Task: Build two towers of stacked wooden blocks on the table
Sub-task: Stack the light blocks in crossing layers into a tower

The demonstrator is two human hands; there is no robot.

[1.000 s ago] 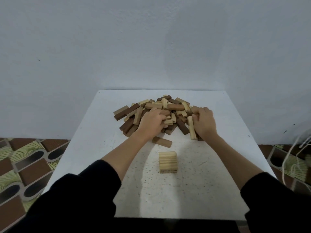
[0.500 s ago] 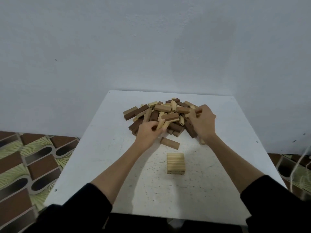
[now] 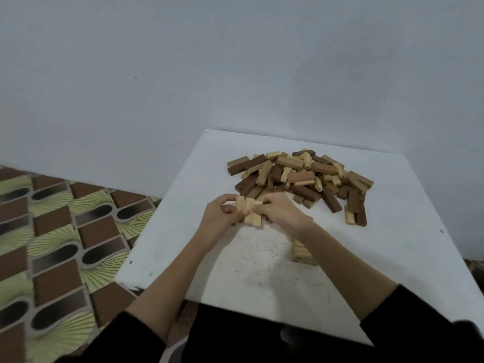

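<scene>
Left to right: your left hand (image 3: 222, 218) is gripping the left side of a small row of pale blocks (image 3: 250, 213), fingers curled round them. Your right hand (image 3: 281, 213) is closing on the same row from the other side, so both hands are holding that bunch just above the table (image 3: 183, 205), near its left-centre. Looks like two or three blocks side by side; exact count is hard to tell under the fingers.

Step, as I judge it: you're squaring up a layer for a tower. The started stack (image 3: 301, 254) is sitting right of your hands, partly hidden by your right forearm, only a couple of layers high. Next move is calling for carrying the row over level and setting it down crosswise without nudging the stack.

Farther right, the pile (image 3: 301, 176) is lying loose toward the back: short rectangular sticks, pale and dark brown mixed, all jumbled.
</scene>
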